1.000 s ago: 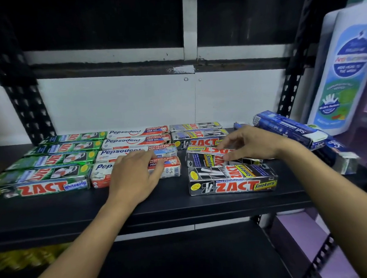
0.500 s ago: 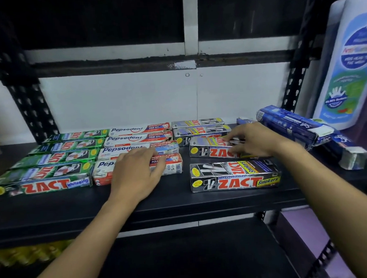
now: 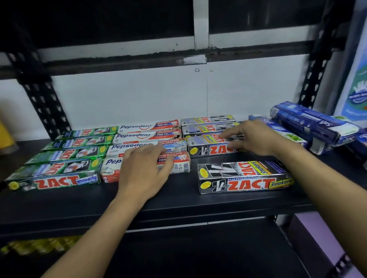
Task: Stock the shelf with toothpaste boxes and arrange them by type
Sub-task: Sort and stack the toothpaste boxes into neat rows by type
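Note:
On the black shelf (image 3: 160, 203) three rows of toothpaste boxes run front to back: green Zact Whitening boxes (image 3: 53, 181) on the left, red-and-white Pepsodent boxes (image 3: 146, 136) in the middle, black Zact Smokers boxes (image 3: 207, 128) on the right. My left hand (image 3: 146, 168) rests flat on the front Pepsodent box (image 3: 179, 165). My right hand (image 3: 252, 137) grips the third Zact Smokers box (image 3: 208, 150), fingers over its top and thumb on its front face. One more Zact Smokers box (image 3: 244, 178) lies alone nearer the front edge.
Blue toothpaste boxes (image 3: 309, 119) lie piled askew at the right end of the shelf. A large white and blue pouch (image 3: 362, 82) stands behind them. Black perforated posts (image 3: 42, 99) flank the bay. Yellow goods (image 3: 35, 246) show on the shelf below.
My right hand has moved the tilted Zact Smokers box back and set it flat against the row behind. My left hand has stayed on the Pepsodent box.

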Demonstrator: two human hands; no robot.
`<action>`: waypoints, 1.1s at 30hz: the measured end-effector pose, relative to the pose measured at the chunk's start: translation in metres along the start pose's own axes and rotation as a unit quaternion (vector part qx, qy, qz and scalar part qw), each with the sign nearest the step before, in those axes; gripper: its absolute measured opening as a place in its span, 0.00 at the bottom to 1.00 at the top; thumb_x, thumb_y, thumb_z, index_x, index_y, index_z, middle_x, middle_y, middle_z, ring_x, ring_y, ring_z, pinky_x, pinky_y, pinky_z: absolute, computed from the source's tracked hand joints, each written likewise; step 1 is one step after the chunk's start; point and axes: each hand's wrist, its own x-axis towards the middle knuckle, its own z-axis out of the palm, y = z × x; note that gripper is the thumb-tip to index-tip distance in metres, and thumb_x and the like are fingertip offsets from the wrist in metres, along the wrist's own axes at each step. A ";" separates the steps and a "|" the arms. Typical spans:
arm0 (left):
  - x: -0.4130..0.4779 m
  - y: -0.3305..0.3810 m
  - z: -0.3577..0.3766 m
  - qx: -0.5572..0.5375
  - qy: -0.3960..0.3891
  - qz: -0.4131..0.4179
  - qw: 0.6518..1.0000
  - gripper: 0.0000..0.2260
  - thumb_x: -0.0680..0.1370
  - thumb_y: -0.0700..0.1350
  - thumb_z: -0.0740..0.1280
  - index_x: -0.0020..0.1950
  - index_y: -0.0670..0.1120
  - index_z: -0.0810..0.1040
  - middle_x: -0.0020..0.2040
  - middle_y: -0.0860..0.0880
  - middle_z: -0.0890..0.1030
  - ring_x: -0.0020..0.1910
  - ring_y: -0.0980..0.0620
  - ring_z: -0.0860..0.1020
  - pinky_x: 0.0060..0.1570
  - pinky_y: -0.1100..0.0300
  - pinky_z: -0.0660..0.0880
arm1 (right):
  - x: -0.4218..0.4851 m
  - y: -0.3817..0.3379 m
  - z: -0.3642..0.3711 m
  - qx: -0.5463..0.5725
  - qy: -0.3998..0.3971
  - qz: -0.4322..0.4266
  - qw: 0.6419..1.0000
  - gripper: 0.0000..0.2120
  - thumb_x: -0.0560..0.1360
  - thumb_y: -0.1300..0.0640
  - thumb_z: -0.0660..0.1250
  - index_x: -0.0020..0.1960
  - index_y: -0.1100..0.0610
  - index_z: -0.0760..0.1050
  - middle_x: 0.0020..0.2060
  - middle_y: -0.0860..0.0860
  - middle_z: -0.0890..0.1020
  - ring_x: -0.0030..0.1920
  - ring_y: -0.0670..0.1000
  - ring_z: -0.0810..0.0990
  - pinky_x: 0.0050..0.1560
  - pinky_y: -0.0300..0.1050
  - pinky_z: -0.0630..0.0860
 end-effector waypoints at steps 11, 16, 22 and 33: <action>0.001 0.000 0.003 0.015 0.003 -0.005 1.000 0.21 0.79 0.63 0.52 0.58 0.55 0.79 0.52 0.57 0.82 0.53 0.54 0.78 0.61 0.52 0.63 | 0.003 0.002 0.004 -0.013 0.008 -0.014 1.000 0.19 0.75 0.49 0.72 0.65 0.43 0.77 0.65 0.44 0.78 0.68 0.52 0.73 0.69 0.48 0.67; 0.001 0.000 0.002 0.014 0.000 -0.004 1.000 0.23 0.79 0.64 0.51 0.59 0.55 0.79 0.54 0.56 0.82 0.56 0.55 0.78 0.62 0.52 0.63 | 0.003 0.000 0.001 -0.019 -0.012 -0.030 0.999 0.19 0.75 0.52 0.71 0.66 0.45 0.77 0.67 0.44 0.76 0.68 0.50 0.73 0.68 0.44 0.65; 0.000 0.000 0.001 0.008 0.004 -0.004 1.000 0.23 0.79 0.63 0.51 0.59 0.54 0.79 0.54 0.56 0.83 0.55 0.54 0.78 0.62 0.53 0.63 | 0.003 -0.004 -0.008 0.026 0.016 0.013 0.999 0.22 0.77 0.39 0.63 0.68 0.45 0.75 0.70 0.48 0.73 0.70 0.53 0.71 0.68 0.45 0.65; 0.000 0.002 0.000 0.001 0.001 -0.005 1.000 0.22 0.79 0.63 0.52 0.60 0.54 0.80 0.55 0.56 0.83 0.56 0.54 0.78 0.62 0.52 0.63 | 0.006 -0.002 -0.006 -0.041 -0.146 0.080 0.985 0.41 0.74 0.28 0.43 0.80 0.49 0.50 0.79 0.46 0.51 0.79 0.51 0.49 0.76 0.51 0.46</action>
